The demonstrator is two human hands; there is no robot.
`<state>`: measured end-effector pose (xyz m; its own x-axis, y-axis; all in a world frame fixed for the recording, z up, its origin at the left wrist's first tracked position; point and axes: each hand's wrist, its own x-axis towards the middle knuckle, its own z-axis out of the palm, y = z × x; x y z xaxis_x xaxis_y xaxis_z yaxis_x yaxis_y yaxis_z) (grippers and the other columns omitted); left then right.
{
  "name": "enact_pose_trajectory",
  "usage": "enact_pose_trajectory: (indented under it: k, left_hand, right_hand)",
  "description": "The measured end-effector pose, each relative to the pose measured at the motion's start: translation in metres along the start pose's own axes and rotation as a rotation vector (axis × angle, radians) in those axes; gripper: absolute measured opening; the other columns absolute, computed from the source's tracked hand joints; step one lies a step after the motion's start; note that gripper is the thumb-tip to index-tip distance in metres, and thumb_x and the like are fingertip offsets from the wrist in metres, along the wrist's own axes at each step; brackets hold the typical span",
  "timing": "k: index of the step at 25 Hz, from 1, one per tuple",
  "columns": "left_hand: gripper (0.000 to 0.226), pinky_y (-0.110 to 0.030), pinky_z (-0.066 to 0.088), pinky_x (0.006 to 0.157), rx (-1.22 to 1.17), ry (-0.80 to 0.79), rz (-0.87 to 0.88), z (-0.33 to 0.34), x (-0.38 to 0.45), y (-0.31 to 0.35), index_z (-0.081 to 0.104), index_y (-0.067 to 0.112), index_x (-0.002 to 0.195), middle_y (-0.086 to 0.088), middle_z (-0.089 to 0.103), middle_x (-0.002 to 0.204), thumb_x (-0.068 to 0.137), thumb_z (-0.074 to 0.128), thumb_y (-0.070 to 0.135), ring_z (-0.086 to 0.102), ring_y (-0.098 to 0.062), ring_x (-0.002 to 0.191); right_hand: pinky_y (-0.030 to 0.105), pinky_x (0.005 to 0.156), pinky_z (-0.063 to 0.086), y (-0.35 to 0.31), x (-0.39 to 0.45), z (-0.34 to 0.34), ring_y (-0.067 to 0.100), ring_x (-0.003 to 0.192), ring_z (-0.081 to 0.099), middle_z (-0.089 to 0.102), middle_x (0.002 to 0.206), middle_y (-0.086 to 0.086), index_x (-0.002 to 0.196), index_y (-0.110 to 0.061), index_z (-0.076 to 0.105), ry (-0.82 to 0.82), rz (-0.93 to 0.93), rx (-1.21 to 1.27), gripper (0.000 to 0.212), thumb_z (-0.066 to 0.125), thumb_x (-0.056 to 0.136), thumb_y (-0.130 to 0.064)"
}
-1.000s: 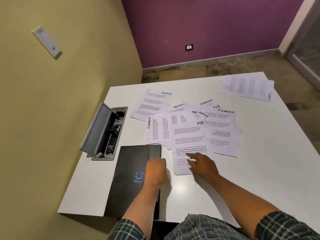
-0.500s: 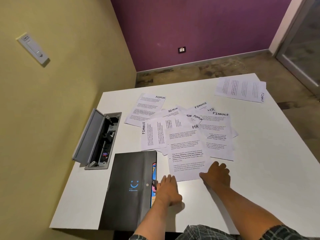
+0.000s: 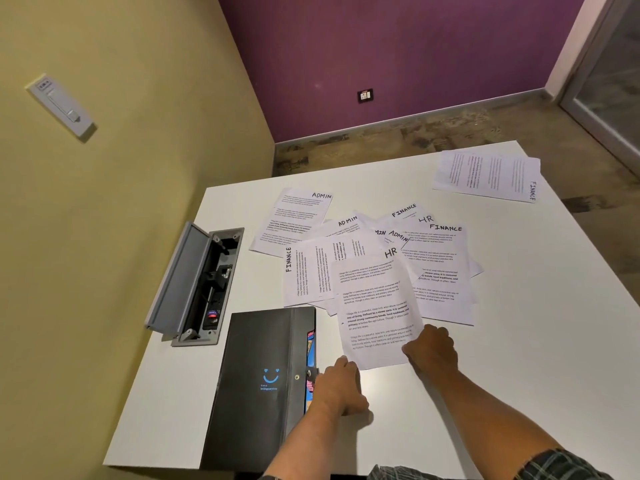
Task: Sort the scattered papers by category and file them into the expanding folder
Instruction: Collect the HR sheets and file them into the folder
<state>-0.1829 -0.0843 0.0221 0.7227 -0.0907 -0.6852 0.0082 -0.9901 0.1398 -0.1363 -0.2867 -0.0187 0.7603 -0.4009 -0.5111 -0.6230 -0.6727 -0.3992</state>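
The black expanding folder (image 3: 256, 386) lies closed at the near left of the white table (image 3: 536, 358), with coloured tabs showing along its right edge. My left hand (image 3: 337, 386) is at that edge beside the clasp, fingers curled against the flap. An HR sheet (image 3: 375, 306) lies nearest me on top of the scattered papers (image 3: 436, 258) marked ADMIN, FINANCE and HR. My right hand (image 3: 431, 351) pinches this sheet's near right corner, and its lower edge curls up slightly. A separate FINANCE stack (image 3: 485, 174) sits at the far right.
An open grey cable box (image 3: 197, 285) is set into the table at the left, its lid raised toward the yellow wall. The table's near edge runs just under my forearms. The floor drops away past the far and right edges.
My right hand moved from the middle of the HR sheet to its near right corner. My left hand slid off the folder's top to its right edge, where coloured tabs now show.
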Motion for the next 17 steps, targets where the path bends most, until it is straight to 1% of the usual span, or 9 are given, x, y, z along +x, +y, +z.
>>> enact_pose_trajectory:
  k: [2,4,7,8,10,12,14,15,17]
  left_hand:
    - [0.062,-0.042,0.046,0.097,-0.037,0.003,-0.02,-0.006,0.003,0.004,0.05,0.016,0.129,-0.003,0.045,0.133,0.076,0.066,0.044,0.052,-0.027,0.118]
    - [0.06,-0.041,0.049,0.096,-0.171,0.054,-0.028,-0.011,0.007,0.008,0.05,0.016,0.128,-0.004,0.048,0.127,0.078,0.064,0.046,0.054,-0.026,0.116]
    - [0.06,-0.031,0.052,0.088,-0.65,0.195,-0.022,-0.015,0.017,0.009,0.051,0.021,0.125,0.006,0.059,0.121,0.076,0.073,0.048,0.06,-0.017,0.112]
    - [0.062,-0.029,0.052,0.087,-0.813,0.258,-0.034,-0.016,0.019,0.009,0.051,0.024,0.124,0.01,0.062,0.118,0.074,0.076,0.051,0.061,-0.014,0.11]
    - [0.06,-0.033,0.054,0.089,-1.049,0.366,-0.134,-0.019,0.023,0.008,0.049,0.026,0.12,0.013,0.066,0.111,0.074,0.078,0.051,0.064,-0.011,0.103]
    - [0.039,-0.028,0.057,0.078,-1.177,0.402,-0.203,-0.023,0.029,0.005,0.057,0.017,0.11,0.005,0.072,0.098,0.081,0.078,0.032,0.068,-0.014,0.087]
    - [0.013,-0.017,0.049,0.055,-1.141,0.424,-0.231,-0.031,0.03,0.001,0.061,0.009,0.09,0.0,0.065,0.074,0.085,0.073,0.013,0.059,-0.015,0.062]
    - [0.014,-0.016,0.042,0.048,-1.101,0.441,-0.249,-0.034,0.029,0.0,0.058,0.008,0.082,0.0,0.056,0.067,0.086,0.071,0.01,0.049,-0.014,0.056]
    - [0.019,-0.016,0.036,0.046,-1.053,0.463,-0.281,-0.034,0.026,-0.002,0.054,0.006,0.077,-0.004,0.048,0.067,0.088,0.069,0.009,0.042,-0.015,0.056]
  right_hand:
    - [0.034,0.078,0.054,0.002,0.0,-0.005,0.031,0.098,0.067,0.071,0.111,0.008,0.116,-0.015,0.069,-0.012,-0.09,0.23,0.04,0.074,0.082,-0.035]
    - [0.032,0.079,0.054,0.0,-0.005,-0.019,0.027,0.096,0.069,0.073,0.112,0.006,0.119,-0.011,0.07,-0.006,-0.172,0.439,0.036,0.075,0.089,-0.03]
    - [0.021,0.059,0.054,0.0,-0.02,-0.046,0.01,0.074,0.073,0.075,0.096,-0.001,0.113,-0.004,0.073,-0.126,-0.228,0.771,0.026,0.075,0.089,-0.015]
    - [0.019,0.056,0.054,0.004,-0.023,-0.054,0.007,0.072,0.073,0.077,0.093,-0.001,0.11,-0.002,0.074,-0.176,-0.244,0.853,0.023,0.075,0.088,-0.01]
    - [0.021,0.06,0.055,0.013,-0.028,-0.062,0.011,0.076,0.075,0.079,0.091,0.005,0.103,0.0,0.076,-0.248,-0.243,0.929,0.018,0.077,0.086,-0.007]
    - [0.031,0.062,0.054,0.021,-0.026,-0.061,0.022,0.074,0.074,0.079,0.088,0.01,0.088,-0.004,0.078,-0.3,-0.212,0.925,0.01,0.078,0.086,-0.014]
    - [0.029,0.061,0.052,0.023,-0.015,-0.057,0.022,0.069,0.07,0.076,0.073,-0.001,0.07,-0.014,0.074,-0.19,-0.185,0.82,0.026,0.077,0.087,-0.033]
    - [0.03,0.066,0.054,0.023,-0.005,-0.054,0.022,0.073,0.07,0.075,0.074,-0.003,0.072,-0.017,0.074,-0.082,-0.126,0.728,0.031,0.075,0.087,-0.045]
    - [0.041,0.082,0.056,0.023,0.014,-0.051,0.028,0.096,0.068,0.071,0.102,0.002,0.102,-0.023,0.07,0.151,0.04,0.438,0.038,0.07,0.082,-0.057]
